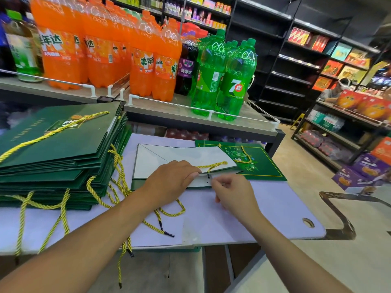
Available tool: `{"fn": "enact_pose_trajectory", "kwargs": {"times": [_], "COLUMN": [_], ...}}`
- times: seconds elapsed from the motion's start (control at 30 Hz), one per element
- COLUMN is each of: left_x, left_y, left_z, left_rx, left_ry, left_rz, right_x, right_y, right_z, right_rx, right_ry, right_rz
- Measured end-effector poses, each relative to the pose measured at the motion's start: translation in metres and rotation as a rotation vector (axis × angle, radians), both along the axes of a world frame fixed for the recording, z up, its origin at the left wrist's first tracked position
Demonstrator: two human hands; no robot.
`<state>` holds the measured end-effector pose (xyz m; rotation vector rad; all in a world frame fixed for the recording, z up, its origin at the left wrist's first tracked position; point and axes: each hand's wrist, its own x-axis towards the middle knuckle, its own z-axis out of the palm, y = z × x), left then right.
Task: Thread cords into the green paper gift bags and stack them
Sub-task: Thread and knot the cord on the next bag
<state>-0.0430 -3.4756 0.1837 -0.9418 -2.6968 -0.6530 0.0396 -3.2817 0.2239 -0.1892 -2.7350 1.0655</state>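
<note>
Bag (169,157) lies flat at the middle of the counter (264,210), its white inner side up and its mouth to the right. A yellow cord (212,165) loops over the white panel near that mouth. The left grip (172,179) rests palm down on the bag, fingers straight and pressed to the upper edge next to the cord's end. The right grip (231,192) sits just right of it, fingers curled, thumb and forefinger drawn together just beside a black tip (208,176) that stands up from the bag's lower edge; I cannot tell if they pinch it.

A second bag (266,168), green side up with its own cord, lies partly under the first on the right. The stack (59,149) of corded green bags sits at the counter's left, cords trailing over the front edge. Loose cords (171,213) lie under the left forearm.

Behind, a shelf (179,112) carries orange bottles (101,51) and green bottles (222,81).
</note>
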Motion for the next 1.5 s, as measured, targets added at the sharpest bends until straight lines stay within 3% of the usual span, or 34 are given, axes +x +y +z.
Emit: {"fn": "enact_pose_trajectory", "kwargs": {"times": [0.43,0.7,0.97,1.17,1.5], "left_x": [-0.002,0.000,0.006,0.009,0.008], "left_y": [0.000,0.000,0.011,0.013,0.013], "left_z": [-0.005,-0.003,0.006,0.008,0.007], "left_rx": [0.032,0.049,-0.060,-0.034,0.026], "left_ry": [0.039,0.076,0.493,0.551,0.582], "left_rz": [-0.021,-0.044,0.071,0.232,0.265], "right_x": [-0.013,-0.017,-0.013,-0.017,-0.007], "right_y": [-0.017,-0.015,-0.019,-0.026,-0.032], "right_z": [-0.013,0.003,-0.002,-0.011,-0.011], "right_rx": [-0.321,-0.661,-0.671,-0.531,-0.292], "right_ry": [0.023,-0.231,-0.126,0.016,0.055], "right_rz": [-0.088,-0.073,-0.051,-0.033,-0.029]}}
